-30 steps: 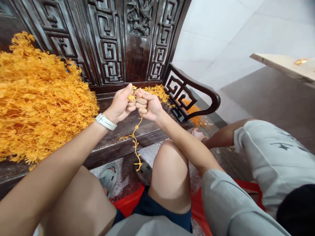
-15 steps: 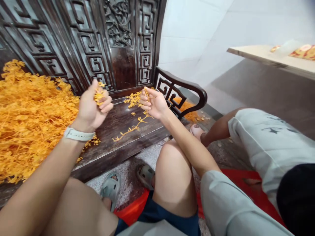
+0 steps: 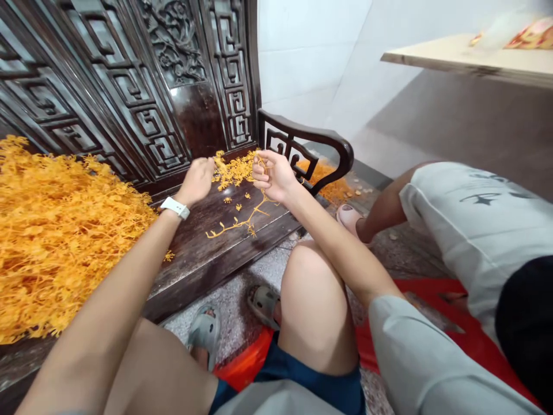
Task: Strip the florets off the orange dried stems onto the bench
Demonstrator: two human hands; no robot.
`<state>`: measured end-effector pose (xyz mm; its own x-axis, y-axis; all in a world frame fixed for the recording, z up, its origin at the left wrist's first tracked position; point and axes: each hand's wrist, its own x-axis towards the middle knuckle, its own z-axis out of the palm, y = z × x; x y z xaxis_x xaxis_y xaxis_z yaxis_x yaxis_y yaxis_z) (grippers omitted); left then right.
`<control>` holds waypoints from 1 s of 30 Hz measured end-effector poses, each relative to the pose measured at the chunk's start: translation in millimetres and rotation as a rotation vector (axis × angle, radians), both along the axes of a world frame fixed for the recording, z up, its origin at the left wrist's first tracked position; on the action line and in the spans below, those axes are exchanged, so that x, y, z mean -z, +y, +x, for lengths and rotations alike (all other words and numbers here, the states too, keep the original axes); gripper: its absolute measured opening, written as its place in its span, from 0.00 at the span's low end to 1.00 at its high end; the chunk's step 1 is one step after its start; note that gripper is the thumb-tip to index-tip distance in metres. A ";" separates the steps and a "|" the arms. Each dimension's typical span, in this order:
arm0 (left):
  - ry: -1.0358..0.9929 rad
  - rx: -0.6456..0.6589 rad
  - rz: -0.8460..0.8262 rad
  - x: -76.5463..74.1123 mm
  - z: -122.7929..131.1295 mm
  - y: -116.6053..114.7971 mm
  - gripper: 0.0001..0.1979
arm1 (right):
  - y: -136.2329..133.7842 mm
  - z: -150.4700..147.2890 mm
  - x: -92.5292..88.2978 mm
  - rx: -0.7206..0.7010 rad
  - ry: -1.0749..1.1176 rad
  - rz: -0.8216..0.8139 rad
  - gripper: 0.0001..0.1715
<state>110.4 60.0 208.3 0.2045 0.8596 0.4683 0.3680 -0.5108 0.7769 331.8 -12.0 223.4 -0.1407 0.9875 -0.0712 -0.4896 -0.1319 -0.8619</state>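
Note:
My right hand [image 3: 279, 177] is closed, its thumb and fingers pinched on an orange plastic flower stem. A bare branching stretch of orange stem [image 3: 242, 223] shows below this hand; whether it joins the pinched part is hidden. My left hand [image 3: 197, 181], with a white watch [image 3: 175, 207] at the wrist, is back-up at the left edge of a small pile of orange florets [image 3: 239, 168]. Its fingers are mostly hidden, and orange bits show at the fingertips. A few loose florets [image 3: 227, 200] lie on the dark wooden bench seat [image 3: 194, 253] between the hands.
A big heap of orange plastic flowers [image 3: 64, 230] covers the bench's left side. A carved backrest [image 3: 199, 115] and an armrest [image 3: 341, 153] bound the seat. More orange pieces [image 3: 326, 181] lie on the floor beyond. Another person's leg [image 3: 466, 213] is at right, below a wooden board [image 3: 432, 55].
My left hand, which held a fistful of orange florets, has moved right to the small pile and turned back-up. Several loose florets now lie nearer the stem. My right hand keeps its pinch; the view shifted.

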 end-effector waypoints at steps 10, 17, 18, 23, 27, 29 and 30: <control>0.724 0.081 -0.182 117.0 -63.4 16.9 0.19 | 34.9 9.5 69.4 -0.134 -1.142 0.390 0.12; 1.085 0.256 -0.132 112.7 -84.3 12.0 0.12 | 49.9 -25.6 148.8 -0.642 -1.611 0.189 0.07; 1.089 0.254 -0.123 108.7 -85.5 11.4 0.13 | 53.8 -32.6 156.5 -0.638 -1.622 0.154 0.07; 1.087 0.184 -0.084 89.4 -92.9 4.6 0.17 | 85.7 -50.1 169.7 -0.470 -1.745 0.054 0.18; 1.094 0.145 -0.077 79.5 -103.2 -1.5 0.17 | 103.6 -46.5 168.2 -0.171 -1.855 -0.001 0.31; 1.103 0.125 -0.084 77.2 -110.7 -2.8 0.17 | 105.9 -46.1 170.7 -0.078 -1.854 -0.003 0.31; 1.107 0.114 -0.091 76.7 -114.8 -2.9 0.16 | 106.3 -47.3 172.8 -0.056 -1.849 0.007 0.28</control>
<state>-4.4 57.1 131.6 0.5501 0.8308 -0.0846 0.8347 -0.5439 0.0857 284.6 94.3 50.6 0.0740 0.9858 -0.1504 0.9674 -0.1076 -0.2292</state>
